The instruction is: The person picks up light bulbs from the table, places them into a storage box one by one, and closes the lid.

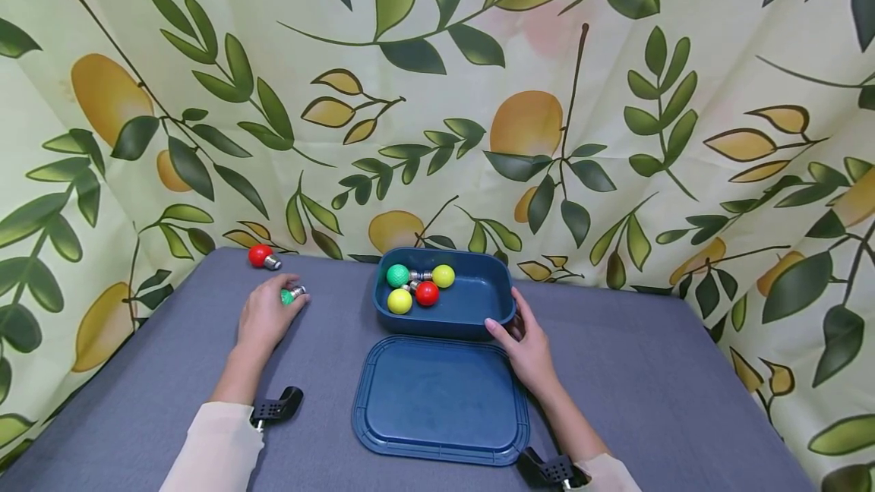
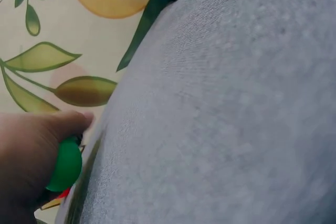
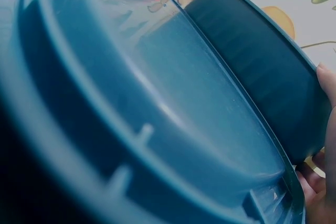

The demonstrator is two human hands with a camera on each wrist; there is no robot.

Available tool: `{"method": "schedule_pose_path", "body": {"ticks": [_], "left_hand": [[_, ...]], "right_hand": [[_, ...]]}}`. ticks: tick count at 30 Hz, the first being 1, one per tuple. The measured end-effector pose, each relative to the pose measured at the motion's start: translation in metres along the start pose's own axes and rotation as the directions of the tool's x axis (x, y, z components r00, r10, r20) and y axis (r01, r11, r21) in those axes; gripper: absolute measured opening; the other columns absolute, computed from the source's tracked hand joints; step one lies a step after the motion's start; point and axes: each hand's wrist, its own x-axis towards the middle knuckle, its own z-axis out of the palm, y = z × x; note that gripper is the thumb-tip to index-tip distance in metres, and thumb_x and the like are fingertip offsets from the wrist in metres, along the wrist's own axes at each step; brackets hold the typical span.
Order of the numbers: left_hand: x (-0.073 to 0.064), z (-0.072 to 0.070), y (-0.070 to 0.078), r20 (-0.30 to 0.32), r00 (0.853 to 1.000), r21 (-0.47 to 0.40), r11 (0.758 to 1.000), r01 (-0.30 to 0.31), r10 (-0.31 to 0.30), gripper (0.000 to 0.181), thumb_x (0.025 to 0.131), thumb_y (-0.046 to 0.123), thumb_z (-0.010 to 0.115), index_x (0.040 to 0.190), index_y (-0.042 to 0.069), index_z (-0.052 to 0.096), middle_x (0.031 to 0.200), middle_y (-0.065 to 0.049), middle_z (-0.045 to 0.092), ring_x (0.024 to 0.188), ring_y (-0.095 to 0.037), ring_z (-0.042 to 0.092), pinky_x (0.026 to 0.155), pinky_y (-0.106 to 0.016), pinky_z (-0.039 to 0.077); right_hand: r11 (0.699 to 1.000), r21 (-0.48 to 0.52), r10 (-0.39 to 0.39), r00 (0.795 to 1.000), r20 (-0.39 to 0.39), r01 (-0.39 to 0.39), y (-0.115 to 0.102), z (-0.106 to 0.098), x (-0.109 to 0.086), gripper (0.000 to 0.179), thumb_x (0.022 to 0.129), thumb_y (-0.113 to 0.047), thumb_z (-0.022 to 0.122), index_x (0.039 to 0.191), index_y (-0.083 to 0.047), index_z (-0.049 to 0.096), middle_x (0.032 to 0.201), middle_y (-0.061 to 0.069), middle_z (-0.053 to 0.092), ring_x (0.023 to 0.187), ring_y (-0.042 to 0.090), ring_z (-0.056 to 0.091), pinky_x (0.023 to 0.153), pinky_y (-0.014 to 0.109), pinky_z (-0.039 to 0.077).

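Observation:
My left hand (image 1: 265, 316) pinches a small green light bulb (image 1: 287, 297) with a silver screw base, at the left of the table. In the left wrist view, the green bulb's round end (image 2: 68, 166) shows under the thumb. Just beyond that hand lies a red light bulb (image 1: 260, 255). At the middle back, a dark blue box (image 1: 478, 283) contains several bulbs, among them a green one (image 1: 398, 275), a red one (image 1: 427, 293) and a yellow one (image 1: 443, 275). My right hand (image 1: 528, 348) grips the box's right front corner, thumb at the rim.
A blue lid (image 1: 440, 401) lies flat in front of the box, close to its near wall. Grey-blue cloth (image 1: 636, 393) covers the table. Behind the table hangs a curtain (image 1: 444, 135) printed with leaves and fruit.

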Motion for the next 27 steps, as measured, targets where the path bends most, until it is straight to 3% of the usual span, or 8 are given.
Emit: {"method": "schedule_pose_path", "body": {"ticks": [4, 11, 18, 27], "left_hand": [[-0.001, 0.001, 0.005, -0.051, 0.999, -0.063, 0.998, 0.012, -0.015, 0.038, 0.089, 0.021, 0.076, 0.123, 0.006, 0.070, 0.117, -0.022, 0.071, 0.108, -0.043, 0.062, 0.086, -0.056, 0.047], [-0.003, 0.000, 0.021, -0.138, 0.990, -0.075, 0.997, 0.023, -0.033, 0.035, 0.086, 0.024, 0.079, 0.117, 0.010, 0.074, 0.110, -0.020, 0.073, 0.105, -0.037, 0.057, 0.084, -0.054, 0.044], [-0.002, -0.001, 0.036, -0.136, 0.989, -0.103, 0.992, -0.069, 0.054, 0.039, 0.087, 0.023, 0.080, 0.121, 0.006, 0.072, 0.108, -0.017, 0.075, 0.099, -0.036, 0.066, 0.082, -0.052, 0.049], [-0.002, 0.000, 0.059, -0.140, 0.983, -0.193, 0.970, -0.146, 0.120, 0.040, 0.085, 0.015, 0.081, 0.122, 0.004, 0.070, 0.108, -0.018, 0.074, 0.099, -0.034, 0.072, 0.086, -0.051, 0.057]], "right_hand": [[1.000, -0.001, 0.000, 1.000, 0.001, 0.000, 0.001, 0.000, 0.000, 0.081, 0.095, -0.034, 0.071, 0.161, -0.017, 0.027, 0.157, 0.022, 0.043, 0.140, 0.038, 0.051, 0.111, 0.053, 0.044], [1.000, 0.000, -0.007, 1.000, 0.000, 0.007, 0.001, 0.000, 0.000, 0.081, 0.095, -0.033, 0.071, 0.161, -0.017, 0.026, 0.157, 0.023, 0.043, 0.140, 0.039, 0.050, 0.112, 0.053, 0.043], [1.000, -0.001, -0.005, 1.000, -0.001, 0.005, 0.002, 0.001, 0.001, 0.081, 0.095, -0.034, 0.071, 0.161, -0.016, 0.027, 0.158, 0.022, 0.042, 0.141, 0.039, 0.049, 0.112, 0.052, 0.042], [1.000, 0.008, -0.006, 1.000, 0.000, 0.006, 0.004, 0.001, 0.002, 0.080, 0.095, -0.034, 0.071, 0.161, -0.018, 0.027, 0.157, 0.022, 0.043, 0.140, 0.038, 0.051, 0.112, 0.052, 0.043]]}}
